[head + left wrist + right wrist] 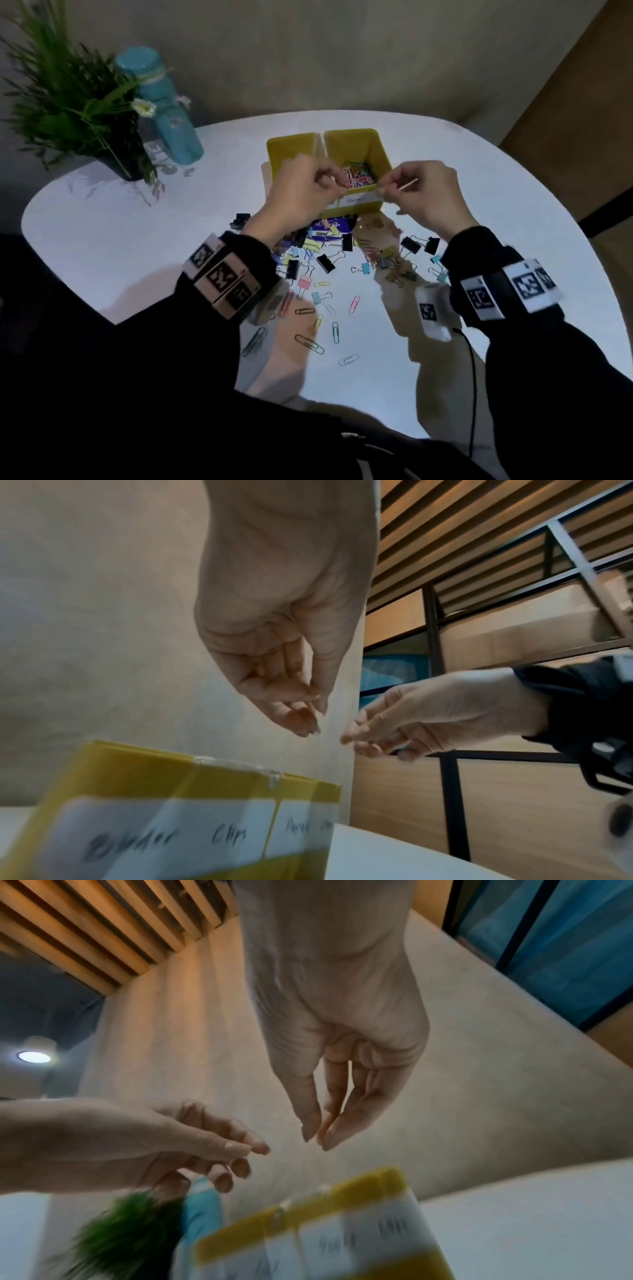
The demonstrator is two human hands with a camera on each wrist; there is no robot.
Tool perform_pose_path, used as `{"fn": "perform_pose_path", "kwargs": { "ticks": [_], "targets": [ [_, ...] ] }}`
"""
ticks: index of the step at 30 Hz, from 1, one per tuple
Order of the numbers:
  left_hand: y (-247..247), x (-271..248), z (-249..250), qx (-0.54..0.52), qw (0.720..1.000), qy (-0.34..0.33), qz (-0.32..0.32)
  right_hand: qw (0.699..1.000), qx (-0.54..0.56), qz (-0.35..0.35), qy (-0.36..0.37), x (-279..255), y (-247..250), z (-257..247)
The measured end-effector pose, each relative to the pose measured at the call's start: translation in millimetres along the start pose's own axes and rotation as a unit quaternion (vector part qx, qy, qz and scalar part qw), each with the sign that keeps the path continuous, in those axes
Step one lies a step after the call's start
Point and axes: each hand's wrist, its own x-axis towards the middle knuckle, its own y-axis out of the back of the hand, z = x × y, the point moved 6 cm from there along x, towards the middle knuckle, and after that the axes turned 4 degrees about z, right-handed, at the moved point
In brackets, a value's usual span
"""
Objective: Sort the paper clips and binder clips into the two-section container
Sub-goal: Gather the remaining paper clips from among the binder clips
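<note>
Clips (320, 274) lie loose on counter (137, 246) before container (356, 144); left hand (301, 192) and right hand (428, 195) hover over paper-clip section, fingertips pinched, contents not discernible; judged a drop step; next, fetch another clip.

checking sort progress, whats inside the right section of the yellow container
The right section of the yellow container holds a heap of coloured paper clips. The left hand and right hand cover its near part. The left section's floor is hidden.
</note>
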Motion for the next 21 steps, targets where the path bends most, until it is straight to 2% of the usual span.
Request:
{"fn": "perform_pose_path", "kwargs": {
  "ticks": [4,7,9,13,17,21],
  "targets": [
    [-10.0,-56.2,-37.8,0.059,0.988,0.057,-0.128,0.979,-0.082,-0.188,-0.007,-66.1,-38.7,36.0],
    [-18.8,-80.0,-63.5,0.141,0.964,0.101,-0.200,0.963,-0.096,-0.248,-0.042,-90.8,-62.4,57.8],
    [-18.9,-89.5,-70.9,0.202,0.952,0.108,-0.202,0.960,-0.096,-0.260,-0.040,-99.0,-73.9,55.3],
    [-10.3,-97.6,-76.1,0.268,0.945,0.123,-0.141,0.946,-0.105,-0.304,0.039,-109.5,-97.8,32.4],
    [-4.6,-105.9,-80.5,0.321,0.929,0.140,-0.124,0.957,-0.111,-0.254,0.084,-101.0,-100.2,14.2],
    [-16.1,-122.5,-82.7,0.298,0.929,0.127,-0.176,0.950,-0.161,-0.227,0.139,-93.6,-107.3,-0.4]
  ]
}}
